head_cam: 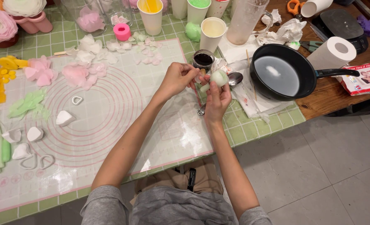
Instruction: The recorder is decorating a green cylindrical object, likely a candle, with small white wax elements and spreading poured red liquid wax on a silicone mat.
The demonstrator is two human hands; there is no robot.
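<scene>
From the head camera I see both of my hands raised over the right edge of the clear work mat [110, 121]. My right hand [216, 99] grips a small pale-green bud [219, 77] on a short stem, fingers wrapped around its lower part. My left hand [177, 78] is pinched closed at the bud's left side, fingertips touching it; I cannot tell whether something thin lies between them. The bud hovers just in front of a small dark jar [203, 59] and just beside a metal spoon [235, 78] lying on paper. A black pan [280, 75] with pale liquid sits to the right, with a paper towel roll [334, 52] behind its handle. Pink and white petals [78, 74] lie scattered on the mat's far left, near white teardrop cutters [35, 134].
</scene>
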